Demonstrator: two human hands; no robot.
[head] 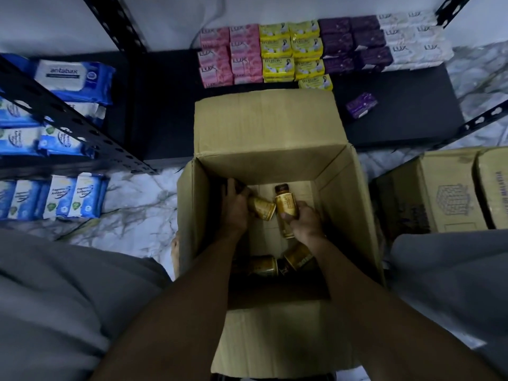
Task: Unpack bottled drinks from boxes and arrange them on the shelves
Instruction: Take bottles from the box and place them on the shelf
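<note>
An open cardboard box (pixel 277 133) stands on the floor between my knees, its far flap resting on the low black shelf (pixel 398 116). Both hands reach inside it. My left hand (pixel 233 207) grips a gold-labelled bottle (pixel 261 209) lying on its side. My right hand (pixel 305 222) holds another gold bottle (pixel 286 204) with a dark cap, cap pointing away from me. Two more gold bottles (pixel 265 266) (pixel 297 255) lie loose on the box floor nearer to me, partly hidden under my forearms.
Stacked soap bars in pink, yellow, purple and white (pixel 302 50) fill the back of the low shelf; one purple bar (pixel 361 104) lies loose. Blue wet-wipe packs (pixel 74 78) sit on the left rack and floor. More cardboard boxes (pixel 445 191) stand at right on the marble floor.
</note>
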